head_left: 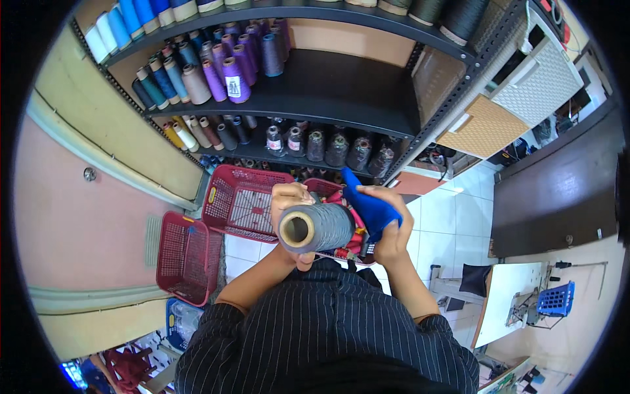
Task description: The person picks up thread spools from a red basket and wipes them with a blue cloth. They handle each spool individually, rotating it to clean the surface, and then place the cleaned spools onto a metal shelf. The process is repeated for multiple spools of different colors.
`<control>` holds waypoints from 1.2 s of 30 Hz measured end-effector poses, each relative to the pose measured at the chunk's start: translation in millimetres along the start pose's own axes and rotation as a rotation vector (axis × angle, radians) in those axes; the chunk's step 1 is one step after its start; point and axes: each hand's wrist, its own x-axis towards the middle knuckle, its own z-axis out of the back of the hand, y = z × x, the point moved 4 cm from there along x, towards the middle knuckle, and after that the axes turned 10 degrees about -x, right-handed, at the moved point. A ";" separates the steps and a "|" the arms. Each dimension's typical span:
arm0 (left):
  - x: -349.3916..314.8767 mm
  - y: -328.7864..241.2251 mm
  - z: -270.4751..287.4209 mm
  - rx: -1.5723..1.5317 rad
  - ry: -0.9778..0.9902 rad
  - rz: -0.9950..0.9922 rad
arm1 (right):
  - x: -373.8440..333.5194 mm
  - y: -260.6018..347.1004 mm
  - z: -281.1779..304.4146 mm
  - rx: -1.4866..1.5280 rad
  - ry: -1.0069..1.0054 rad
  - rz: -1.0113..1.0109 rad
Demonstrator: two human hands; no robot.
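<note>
My left hand [289, 200] grips a large grey thread cone [331, 226] from its left side, with the hollow end of its core turned toward me. To the right, my right hand [396, 226] is closed on a folded blue cloth [374, 210], held close beside the cone. Below both hands, partly hidden by them, red and pink thread spools [355, 243] lie in a dark red basket [319, 186].
A black metal shelf [341, 85] holds purple, blue and brown cones. Two dark red plastic baskets [224, 217] stand on the floor at left. White drawers [535, 75] rise at right, near a brown door [558, 197] and a sewing machine table [505, 305].
</note>
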 end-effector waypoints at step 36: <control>49.4 -52.8 138.3 0.231 -0.126 0.294 | 36.2 78.9 -193.4 0.101 0.343 0.219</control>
